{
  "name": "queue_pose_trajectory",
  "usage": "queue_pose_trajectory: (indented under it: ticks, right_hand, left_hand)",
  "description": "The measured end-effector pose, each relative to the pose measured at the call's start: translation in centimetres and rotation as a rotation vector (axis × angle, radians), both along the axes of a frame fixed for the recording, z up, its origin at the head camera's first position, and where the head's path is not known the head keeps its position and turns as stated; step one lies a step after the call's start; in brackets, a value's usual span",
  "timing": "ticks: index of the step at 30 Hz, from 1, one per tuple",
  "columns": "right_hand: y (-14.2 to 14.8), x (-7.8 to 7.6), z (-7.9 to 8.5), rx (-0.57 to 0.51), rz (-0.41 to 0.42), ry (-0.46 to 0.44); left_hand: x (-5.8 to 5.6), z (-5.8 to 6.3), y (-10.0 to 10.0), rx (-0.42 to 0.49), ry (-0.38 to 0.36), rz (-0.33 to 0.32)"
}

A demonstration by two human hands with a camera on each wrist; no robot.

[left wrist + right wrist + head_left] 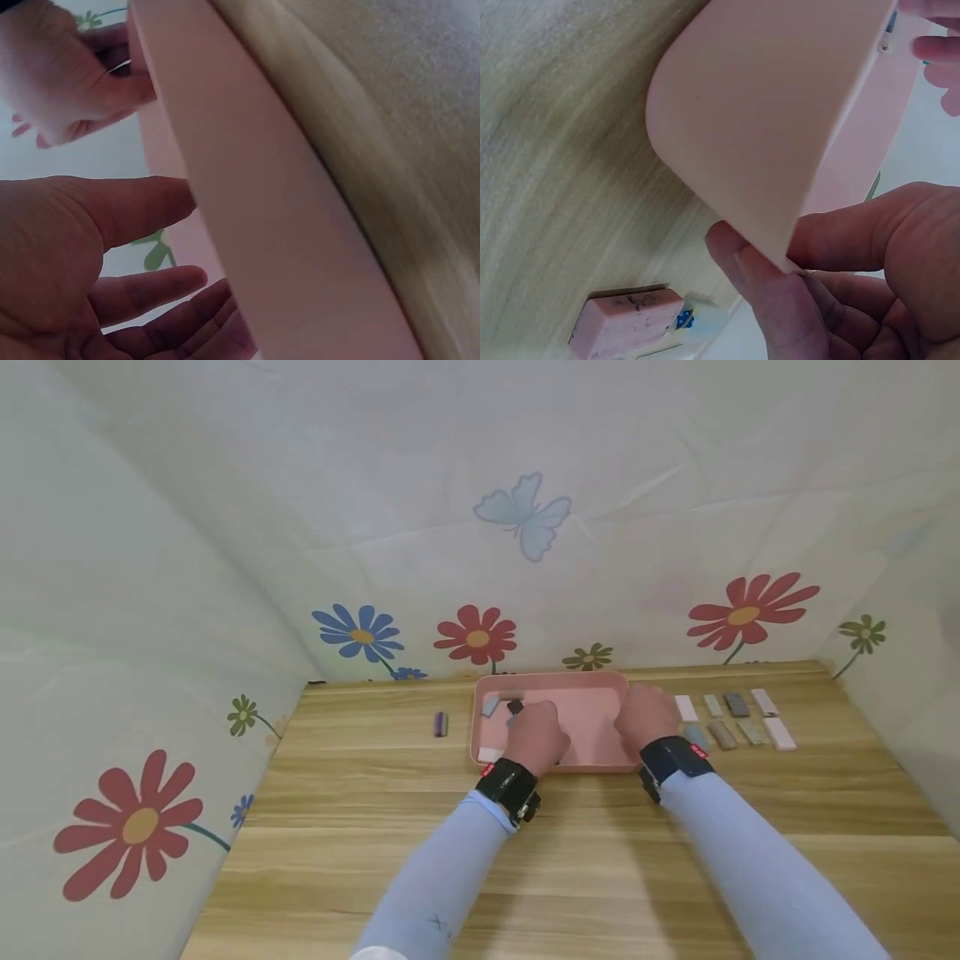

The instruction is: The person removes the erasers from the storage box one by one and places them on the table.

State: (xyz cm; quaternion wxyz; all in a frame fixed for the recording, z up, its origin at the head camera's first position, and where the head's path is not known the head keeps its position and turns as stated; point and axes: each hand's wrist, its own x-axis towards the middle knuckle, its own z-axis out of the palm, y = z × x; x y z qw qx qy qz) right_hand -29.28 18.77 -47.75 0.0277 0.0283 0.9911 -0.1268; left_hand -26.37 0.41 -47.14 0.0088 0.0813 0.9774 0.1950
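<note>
The pink tray (588, 714) stood on the table (345, 810). The right hand (649, 718) pinched its rim at the right end between thumb and fingers. The left hand (537, 737) reached over the near rim, fingers loosely extended, no block visible in its grasp. Work appeared partway complete: at least eight small blocks (737, 704) lay in two rough rows right of the tray, apparently laid out. A light-blue block (491, 706) and a dark block (514, 707), among others partly hidden, appeared unarranged inside. A purple-and-grey block (440, 724) lay alone, left of the tray.
</note>
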Motion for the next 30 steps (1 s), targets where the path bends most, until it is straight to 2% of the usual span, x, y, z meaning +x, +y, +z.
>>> queue_pose_trajectory:
  ticks: [8, 16, 21, 25, 28, 30]
  right_hand:
    - [-0.1, -0.1, -0.4, 0.007, -0.011, 0.028]
    - [0.0, 0.0, -0.3, -0.003, -0.009, 0.026]
    - [-0.1, -0.1, -0.5, 0.008, -0.004, 0.038]
    - [-0.2, -0.1, -0.5, 0.013, -0.012, 0.019]
    - [-0.3, -0.1, -0.4, 0.013, -0.019, 0.009]
    - [-0.3, -0.1, -0.3, 0.009, -0.022, 0.007]
  left_hand:
    - [0.3, -0.8, 1.3, -0.194, 0.052, -0.055]
    - [0.3, -1.4, 1.7, -0.254, 0.067, -0.096]
    - [0.2, -1.8, 1.7, -0.258, 0.084, -0.136]
    - [0.0, -1.8, 1.4, -0.233, 0.127, -0.190]
    - [-0.2, -0.9, 0.4, -0.166, 0.166, -0.193]
    - [-0.4, 0.2, -0.8, -0.082, 0.172, -0.169]
